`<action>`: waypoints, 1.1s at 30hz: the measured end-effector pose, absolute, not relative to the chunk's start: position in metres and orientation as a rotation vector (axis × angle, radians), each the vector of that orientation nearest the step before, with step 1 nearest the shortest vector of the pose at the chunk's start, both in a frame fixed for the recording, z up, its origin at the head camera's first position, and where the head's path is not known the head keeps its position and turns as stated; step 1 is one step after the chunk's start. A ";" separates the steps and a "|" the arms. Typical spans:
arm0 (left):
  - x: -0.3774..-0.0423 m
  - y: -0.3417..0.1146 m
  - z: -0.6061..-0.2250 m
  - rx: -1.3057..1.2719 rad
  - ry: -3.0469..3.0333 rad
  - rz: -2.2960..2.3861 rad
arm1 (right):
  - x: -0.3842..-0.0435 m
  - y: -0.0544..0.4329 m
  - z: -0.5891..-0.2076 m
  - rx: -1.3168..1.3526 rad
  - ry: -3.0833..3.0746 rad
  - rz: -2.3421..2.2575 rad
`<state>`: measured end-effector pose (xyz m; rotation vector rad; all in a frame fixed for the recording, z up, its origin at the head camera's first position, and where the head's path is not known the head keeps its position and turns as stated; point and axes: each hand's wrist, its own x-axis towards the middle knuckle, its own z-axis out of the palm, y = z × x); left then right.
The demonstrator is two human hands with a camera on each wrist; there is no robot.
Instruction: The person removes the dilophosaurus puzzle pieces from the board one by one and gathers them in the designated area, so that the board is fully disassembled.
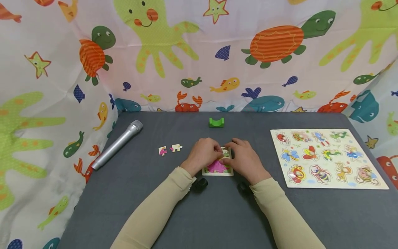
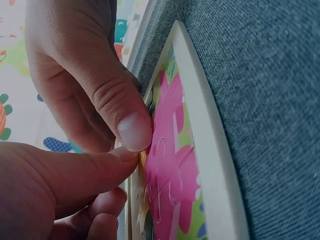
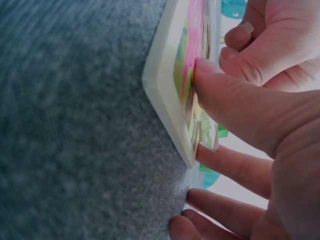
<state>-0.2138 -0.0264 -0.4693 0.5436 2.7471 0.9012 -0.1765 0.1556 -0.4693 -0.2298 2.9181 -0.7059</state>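
Note:
A small framed jigsaw puzzle (image 1: 216,168) with a pink figure lies on the grey table, between both hands. My left hand (image 1: 203,154) leans over its upper left side, thumb and forefinger pinched together at the surface; they largely hide the piece there. The right hand (image 1: 246,160) spans the upper right part. Its thumb (image 3: 212,82) presses on the picture, while the forefinger (image 3: 235,167) reaches the far right corner beside a slightly raised puzzle piece (image 3: 209,132). Two loose jigsaw pieces, one pink (image 1: 162,150) and one pale (image 1: 176,148), lie left of the hands.
A silver microphone (image 1: 119,143) lies at the left edge. At the back stands a green curved block (image 1: 216,122). On the right is a large insect picture board (image 1: 329,159). A sea-animal cloth (image 1: 217,69) hangs behind and beside the table.

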 end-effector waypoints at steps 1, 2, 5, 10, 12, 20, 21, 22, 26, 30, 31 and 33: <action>-0.214 -0.026 -0.469 0.546 2.749 0.898 | -0.177 0.156 -0.469 -0.227 2.916 -0.704; -0.214 -0.026 -0.469 0.549 2.753 0.892 | -0.177 0.156 -0.469 -0.224 2.915 -0.701; -0.214 -0.027 -0.469 0.550 2.761 0.879 | -0.177 0.156 -0.469 -0.228 2.913 -0.698; -0.215 -0.029 -0.465 0.545 2.752 0.903 | -0.178 0.156 -0.468 -0.245 2.911 -0.694; -0.216 -0.031 -0.463 0.542 2.743 0.928 | -0.178 0.156 -0.468 -0.246 2.908 -0.695; -0.226 -0.061 -0.450 0.466 2.736 0.977 | -0.177 0.155 -0.469 -0.240 2.897 -0.704; -0.227 -0.068 -0.449 0.444 2.746 0.966 | -0.177 0.155 -0.469 -0.240 2.897 -0.704; -0.229 -0.075 -0.449 0.424 2.761 0.949 | -0.177 0.155 -0.469 -0.241 2.895 -0.705; -0.234 -0.105 -0.450 0.320 2.789 0.902 | -0.176 0.155 -0.470 -0.240 2.893 -0.706; -0.238 -0.128 -0.450 0.232 2.795 0.899 | -0.175 0.156 -0.468 -0.236 2.897 -0.701; -0.239 -0.132 -0.450 0.219 2.793 0.904 | -0.175 0.156 -0.468 -0.237 2.898 -0.699; -0.240 -0.137 -0.449 0.209 2.783 0.907 | -0.175 0.156 -0.468 -0.239 2.894 -0.695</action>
